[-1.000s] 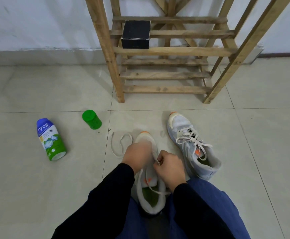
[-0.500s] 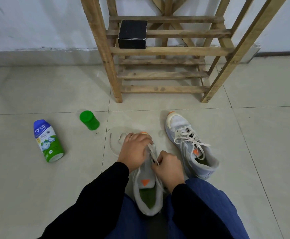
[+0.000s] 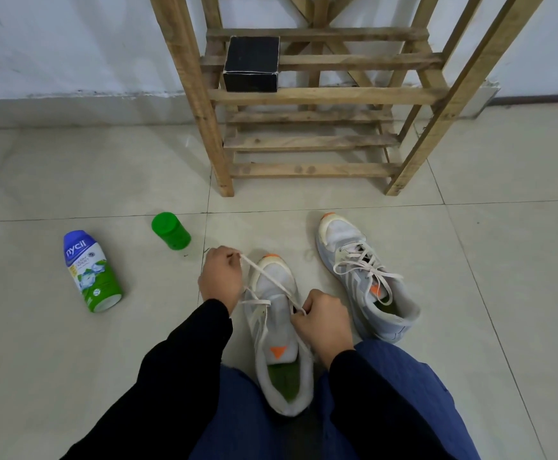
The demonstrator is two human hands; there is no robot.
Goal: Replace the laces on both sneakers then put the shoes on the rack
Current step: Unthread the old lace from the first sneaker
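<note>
Hands: both work one lace, seen from the head view.
Left hand (image 3: 220, 280): fingers curled, pinching the free end of the flat white lace (image 3: 271, 282), held out to the left of the toe.
Right hand (image 3: 322, 322): fingers curled, pinching the same lace at the shoe's right eyelet row. It is probably at a lower eyelet, but the knuckles hide which one.
Near sneaker (image 3: 279, 330): pale grey mesh sneaker with an orange toe tip and green insole. It lies on the tiled floor (image 3: 503, 260) between the person's knees, toe towards the rack, and is only partly laced.
Second sneaker (image 3: 363, 277): the matching grey shoe, just to the right and apart from the first. It is laced, with its ends loose.
Rack (image 3: 307, 141): slatted wooden shoe rack against the wall. A black cardboard box (image 3: 251, 63) sits on one slat, and no shoes are on it yet.
Bystanders: a blue-and-green plastic bottle (image 3: 91, 270) lies on its side, with a green plastic tub (image 3: 170, 230) near it.
Step in hand: drawing slack through an eyelet.
Doing it well: pull along the lace's line, keep it flat and untwisted, steady the shoe at the eyelets, and even up both ends before the next crossing.
Changed from half a second ago: the left hand has moved off the toe and out to the left. The lace now runs taut across the toe, and the loose loop on the floor is gone.
</note>
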